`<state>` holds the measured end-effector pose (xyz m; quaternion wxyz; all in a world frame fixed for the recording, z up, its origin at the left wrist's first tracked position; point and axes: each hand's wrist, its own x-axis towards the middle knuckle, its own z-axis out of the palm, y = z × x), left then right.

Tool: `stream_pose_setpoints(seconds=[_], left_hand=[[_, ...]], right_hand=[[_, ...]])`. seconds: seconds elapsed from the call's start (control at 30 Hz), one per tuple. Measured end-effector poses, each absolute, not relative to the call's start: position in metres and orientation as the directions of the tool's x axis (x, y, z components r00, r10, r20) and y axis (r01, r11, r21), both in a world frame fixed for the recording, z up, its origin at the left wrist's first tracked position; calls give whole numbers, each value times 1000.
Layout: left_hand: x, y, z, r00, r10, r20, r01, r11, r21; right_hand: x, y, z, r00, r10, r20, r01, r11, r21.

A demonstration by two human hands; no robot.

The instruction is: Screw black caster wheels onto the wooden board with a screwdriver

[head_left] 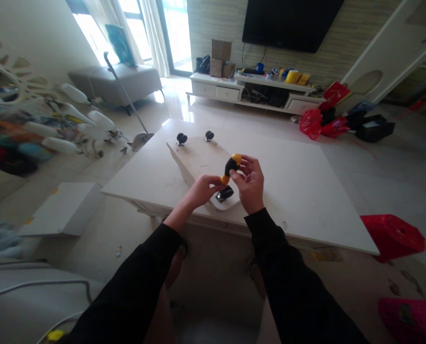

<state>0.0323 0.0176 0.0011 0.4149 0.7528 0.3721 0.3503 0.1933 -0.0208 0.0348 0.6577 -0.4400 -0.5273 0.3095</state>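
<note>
A pale wooden board (195, 155) lies on the white table with caster wheels mounted on its upper face. Two black casters, a left one (181, 138) and a right one (209, 136), stand at its far end. Another black caster (225, 193) sits at the near end, between my hands. My right hand (250, 181) grips the yellow and black handle of a screwdriver (232, 165), which is tilted with its lower end at the near caster. The fingers of my left hand (206, 188) are pinched at the screwdriver's lower end; its tip is hidden.
The white table (292, 186) extends to both sides of the board. A red stool (395, 234) stands by its right corner, and a white box (66, 208) is on the floor at left. Behind are a TV cabinet (216, 91), red bags (311, 124) and a grey bench (98, 83).
</note>
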Motion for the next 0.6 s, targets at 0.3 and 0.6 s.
stream_pose_setpoints(seconds=[0.3,0.6], left_hand=[[39,16,0,379,892,246,364,-388,847],[35,16,2,401,890,218,346,-367,864]], right_hand=[[191,-20,36,338,854,395,71,395,-916],[189,-22,37,294,857,424,115,408,-905]])
